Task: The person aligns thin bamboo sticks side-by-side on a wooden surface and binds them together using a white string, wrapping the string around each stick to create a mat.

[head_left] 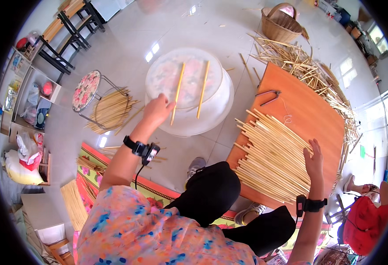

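My left hand (157, 109) is over a round white translucent tub (222, 110) with a flat top. Its fingers are curled together, their tips against a yellow straw stalk (179, 88) lying across the top. A second straw stalk (203, 90) lies to the right of it, roughly parallel and apart. My right hand (314, 160) is open, thumb and fingers apart, at the right end of a wide row of straw stalks (273, 154) on an orange-brown board (311, 106). It holds nothing. Black bands with small devices are on both wrists.
Pliers (268, 97) and a thin looped white string (287, 118) lie on the board. Loose straw (291, 57) and a wicker basket (282, 25) are beyond it. A floral-topped stool (87, 90) and a straw bundle (110, 110) stand left. A person in red (364, 225) is at the right.
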`<state>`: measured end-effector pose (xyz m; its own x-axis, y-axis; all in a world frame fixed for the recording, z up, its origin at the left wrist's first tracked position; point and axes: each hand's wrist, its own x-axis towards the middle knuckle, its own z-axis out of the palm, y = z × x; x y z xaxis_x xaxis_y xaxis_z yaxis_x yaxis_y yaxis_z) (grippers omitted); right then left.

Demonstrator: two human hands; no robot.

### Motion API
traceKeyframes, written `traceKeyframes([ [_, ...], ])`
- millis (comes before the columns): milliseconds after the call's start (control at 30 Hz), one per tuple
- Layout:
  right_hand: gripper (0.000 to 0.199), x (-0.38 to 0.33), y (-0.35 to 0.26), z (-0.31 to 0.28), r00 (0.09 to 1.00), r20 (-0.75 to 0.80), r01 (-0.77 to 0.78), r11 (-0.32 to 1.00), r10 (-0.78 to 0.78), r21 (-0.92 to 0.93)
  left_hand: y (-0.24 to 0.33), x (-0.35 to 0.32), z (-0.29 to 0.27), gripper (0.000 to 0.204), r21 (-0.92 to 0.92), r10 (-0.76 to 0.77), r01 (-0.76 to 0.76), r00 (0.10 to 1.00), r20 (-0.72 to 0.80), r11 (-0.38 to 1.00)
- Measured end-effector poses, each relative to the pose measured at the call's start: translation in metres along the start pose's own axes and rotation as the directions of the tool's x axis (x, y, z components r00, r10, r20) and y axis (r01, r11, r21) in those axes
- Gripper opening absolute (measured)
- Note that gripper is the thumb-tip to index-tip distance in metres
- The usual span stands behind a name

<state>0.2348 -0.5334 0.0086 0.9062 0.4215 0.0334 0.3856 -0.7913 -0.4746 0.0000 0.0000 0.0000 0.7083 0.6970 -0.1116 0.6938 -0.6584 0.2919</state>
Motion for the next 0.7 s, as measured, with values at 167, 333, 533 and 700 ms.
traceKeyframes([
  [167, 0.039, -0.021, -0.089, -0.044, 0.991, -0.041, 0.131, 0.989, -0.128, 0.071, -0.018, -0.015, 0.058, 0.033, -0.587, -0.091, 0.206, 0.971, 0.220, 0.783],
  [333, 0.036, -0.057, -0.150, -0.067, 0.983, -0.078, 0.176, 0.976, -0.167, 0.127, -0.004, -0.018, 0.079, 0.027, -0.777, -0.143, 0.211, 0.977, 0.157, 0.593],
  [533, 0.034, -0.100, -0.185, -0.072, 0.988, -0.066, 0.149, 0.966, -0.138, 0.210, 0.032, -0.018, 0.085, 0.026, -0.865, -0.155, 0.304, 0.952, 0.263, 0.399],
  [700, 0.031, -0.123, -0.205, -0.072, 0.990, -0.071, 0.138, 0.947, -0.122, 0.292, 0.050, -0.018, 0.082, 0.026, -0.893, -0.099, 0.411, 0.912, 0.399, 0.183],
])
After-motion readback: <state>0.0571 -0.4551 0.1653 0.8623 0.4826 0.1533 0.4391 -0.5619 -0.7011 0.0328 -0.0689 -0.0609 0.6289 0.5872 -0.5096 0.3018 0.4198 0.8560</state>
